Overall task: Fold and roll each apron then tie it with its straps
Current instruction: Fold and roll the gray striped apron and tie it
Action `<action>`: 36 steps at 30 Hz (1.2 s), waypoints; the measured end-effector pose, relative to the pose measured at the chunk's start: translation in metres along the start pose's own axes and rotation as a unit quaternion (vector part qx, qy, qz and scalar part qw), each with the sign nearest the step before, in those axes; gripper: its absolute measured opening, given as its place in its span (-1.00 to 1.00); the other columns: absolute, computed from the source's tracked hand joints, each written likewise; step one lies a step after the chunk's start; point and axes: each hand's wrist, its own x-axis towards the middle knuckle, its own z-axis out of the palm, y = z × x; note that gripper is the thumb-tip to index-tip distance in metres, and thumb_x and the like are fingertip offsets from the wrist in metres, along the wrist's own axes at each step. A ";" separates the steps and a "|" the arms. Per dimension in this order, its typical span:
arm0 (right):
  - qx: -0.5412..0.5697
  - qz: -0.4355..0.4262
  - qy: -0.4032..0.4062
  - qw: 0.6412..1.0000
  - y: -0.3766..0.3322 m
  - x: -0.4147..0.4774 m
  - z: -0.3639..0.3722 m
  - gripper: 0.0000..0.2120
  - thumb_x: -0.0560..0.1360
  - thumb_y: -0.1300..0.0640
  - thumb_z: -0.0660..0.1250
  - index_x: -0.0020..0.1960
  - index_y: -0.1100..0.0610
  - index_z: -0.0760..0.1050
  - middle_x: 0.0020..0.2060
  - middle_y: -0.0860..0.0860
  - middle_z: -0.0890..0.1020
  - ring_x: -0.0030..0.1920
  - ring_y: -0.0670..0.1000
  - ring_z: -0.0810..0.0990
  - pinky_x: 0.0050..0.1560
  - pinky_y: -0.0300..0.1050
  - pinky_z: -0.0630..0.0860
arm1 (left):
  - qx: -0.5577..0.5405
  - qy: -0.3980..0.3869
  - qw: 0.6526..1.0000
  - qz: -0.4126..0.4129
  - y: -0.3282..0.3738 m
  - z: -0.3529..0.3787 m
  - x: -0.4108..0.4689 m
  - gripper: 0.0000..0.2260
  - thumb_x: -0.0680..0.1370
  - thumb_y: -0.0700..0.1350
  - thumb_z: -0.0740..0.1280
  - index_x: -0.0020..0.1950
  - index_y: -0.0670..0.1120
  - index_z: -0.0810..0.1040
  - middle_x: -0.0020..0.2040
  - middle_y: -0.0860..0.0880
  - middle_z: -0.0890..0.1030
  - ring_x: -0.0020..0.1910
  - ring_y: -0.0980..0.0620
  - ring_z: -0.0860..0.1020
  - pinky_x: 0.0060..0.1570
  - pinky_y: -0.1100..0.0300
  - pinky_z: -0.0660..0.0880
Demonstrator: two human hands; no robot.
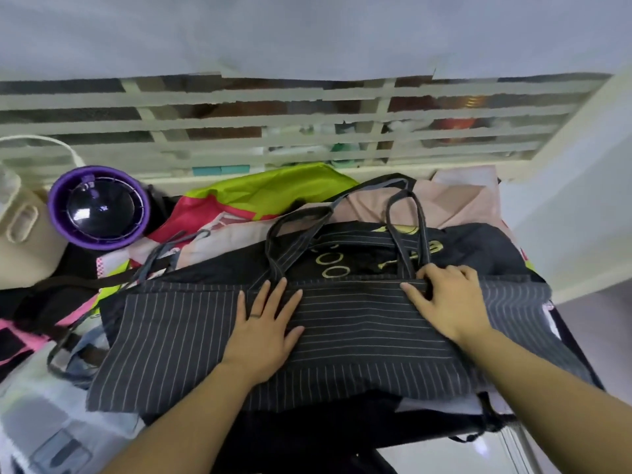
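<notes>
pinstriped apron (342, 340), dark grey with thin pale lines, lies spread on top of a heap of other cloth straight ahead of me. its two strap loops (407, 227) lie away from me over a black apron (478, 248) with yellow-green print.

left hand (263, 323): flat on the middle of the striped cloth, fingers straight and spread wide, pressing down. a ring shows on one finger.

right hand (448, 299): at the folded far edge, by the foot of the right-hand loop. its fingers are bent over that edge and the thumb lies along it, so the hand holds the fold.

surface: the heap covers the bench top, which i cannot see. in it are lime green cloth (273, 186), pale pink cloth (461, 203) and red and white pieces. at the far left stand a purple round fan (99, 206) and a cream container (24, 234). a clear plastic bin (41, 422) sits at the near left.

room: a cream louvred grille (239, 114) runs across behind the heap, with blurred objects showing between its slats. pale wall (307, 29) rises above it.
</notes>
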 end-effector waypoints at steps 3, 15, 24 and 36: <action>-0.051 -0.001 -0.033 0.998 0.024 0.011 -0.008 -0.48 0.52 -0.32 -0.09 -0.32 0.03 0.34 -0.55 -0.11 0.31 -0.43 0.07 0.40 -0.04 0.02 0.29 | 0.001 0.007 1.000 0.001 0.002 0.003 0.000 -0.30 0.33 0.38 -0.55 0.45 0.18 -0.40 0.51 0.07 -0.38 0.44 0.04 -0.42 0.42 -0.16 -0.35; 0.059 0.076 0.056 0.994 0.054 -0.023 0.011 -0.62 0.56 -0.05 0.07 0.08 0.14 0.56 0.02 0.08 0.59 0.12 0.17 0.51 0.37 0.26 0.16 | 0.032 0.149 0.987 0.052 0.041 0.002 0.005 -0.50 0.44 -0.07 0.43 0.37 -0.06 0.43 0.41 -0.15 0.32 0.41 -0.18 0.25 0.30 -0.37 0.15; 0.181 0.271 0.216 0.920 0.039 -0.104 -0.003 -0.77 0.50 0.09 0.24 0.05 0.15 0.60 0.12 0.08 0.56 0.19 0.11 0.46 0.31 0.06 0.29 | -0.048 0.015 0.990 0.132 0.115 0.008 0.001 -0.14 0.33 0.39 -0.56 0.56 0.14 -0.09 0.57 0.06 -0.21 0.49 0.07 -0.35 0.34 -0.16 -0.49; 0.519 0.615 0.281 0.523 0.011 -0.118 -0.014 -0.75 0.56 0.16 0.30 0.23 0.07 0.43 -0.21 -0.15 0.44 -0.30 -0.19 0.42 -0.39 -0.44 0.38 | -0.063 0.006 0.989 0.131 0.111 0.021 0.006 -0.25 0.30 0.42 -0.59 0.45 0.19 -0.35 0.45 0.16 -0.42 0.45 0.11 -0.42 0.35 -0.16 -0.47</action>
